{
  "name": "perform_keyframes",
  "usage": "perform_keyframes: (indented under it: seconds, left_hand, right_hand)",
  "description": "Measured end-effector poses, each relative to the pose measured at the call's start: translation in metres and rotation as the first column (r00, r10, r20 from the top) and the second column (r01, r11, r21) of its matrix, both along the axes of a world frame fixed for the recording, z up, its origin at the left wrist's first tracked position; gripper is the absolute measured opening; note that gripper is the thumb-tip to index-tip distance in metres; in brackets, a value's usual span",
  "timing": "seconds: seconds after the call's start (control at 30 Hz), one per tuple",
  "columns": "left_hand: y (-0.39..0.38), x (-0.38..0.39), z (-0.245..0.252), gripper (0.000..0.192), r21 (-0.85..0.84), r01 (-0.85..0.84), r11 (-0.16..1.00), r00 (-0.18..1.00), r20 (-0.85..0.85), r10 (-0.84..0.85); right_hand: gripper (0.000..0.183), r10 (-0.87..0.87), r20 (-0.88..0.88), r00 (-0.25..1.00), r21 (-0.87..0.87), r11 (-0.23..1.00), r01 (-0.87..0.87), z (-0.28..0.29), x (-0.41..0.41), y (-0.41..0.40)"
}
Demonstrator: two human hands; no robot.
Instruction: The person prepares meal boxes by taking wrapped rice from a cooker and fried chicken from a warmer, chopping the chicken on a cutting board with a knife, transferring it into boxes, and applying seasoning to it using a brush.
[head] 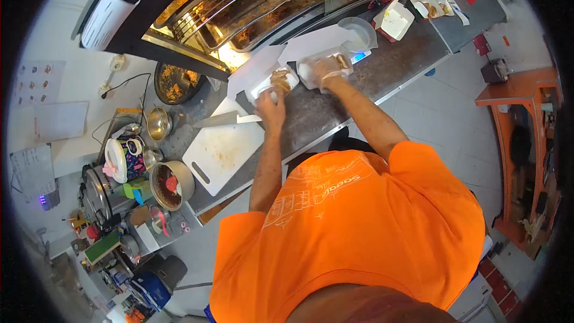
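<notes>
My bare left hand (270, 110) is at the near end of an open white takeaway box (254, 95), its fingers curled over the edge. Whether they grip the box or something in it I cannot tell. A piece of browned meat (280, 80) lies in this box. In a clear plastic glove, my right hand (323, 73) reaches over a second open white box (306, 81). More browned meat (343, 61) shows there beside the fingers; the glove's blur hides whether they hold any. Both raised lids lean toward the warming cabinet.
A knife (219, 120) lies across the far end of a white cutting board (226, 152). A clear plastic tub (359, 35) stands by a lit digital display (358, 57). Behind is a glass-fronted warming cabinet (251, 9). Pots, including a sauce pot (187, 184), crowd the left.
</notes>
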State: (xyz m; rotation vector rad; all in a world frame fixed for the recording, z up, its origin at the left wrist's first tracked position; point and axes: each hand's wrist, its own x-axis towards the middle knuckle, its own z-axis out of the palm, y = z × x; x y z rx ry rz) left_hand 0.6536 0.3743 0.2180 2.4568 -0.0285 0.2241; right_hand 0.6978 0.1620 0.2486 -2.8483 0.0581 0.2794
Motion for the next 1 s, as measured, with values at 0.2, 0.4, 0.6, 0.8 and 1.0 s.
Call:
perform_keyframes:
  seconds: [0.2, 0.4, 0.6, 0.8, 1.0]
  left_hand:
    - [-0.042, -0.008, 0.002, 0.042, 0.27, 0.062, 0.961, 0.993, -0.115, -0.031]
    - [0.027, 0.005, -0.017, 0.042, 0.13, -0.173, 0.976, 0.979, -0.088, 0.185]
    - [0.076, 0.028, -0.044, 0.049, 0.183, -0.282, 0.942, 0.894, -0.306, 0.327]
    - [0.036, 0.056, -0.046, 0.061, 0.399, -0.24, 0.885, 0.842, -0.368, 0.394]
    - [0.067, 0.06, -0.072, 0.045, 0.109, -0.29, 0.951, 0.956, -0.005, 0.292]
  right_hand:
    - [0.04, 0.131, 0.034, 0.991, 0.112, 0.985, -0.134, -0.062, 0.032, -0.017]
    - [0.031, -0.146, -0.058, 0.988, 0.4, 0.903, 0.157, -0.093, 0.032, -0.041]
    - [0.039, -0.103, 0.22, 0.97, 0.19, 0.98, 0.061, -0.056, -0.003, -0.046]
    - [0.046, -0.72, -0.133, 0.681, 0.22, 0.649, 0.728, -0.061, -0.005, -0.077]
    - [0.027, -0.656, 0.233, 0.718, 0.653, 0.652, 0.384, -0.071, -0.012, -0.046]
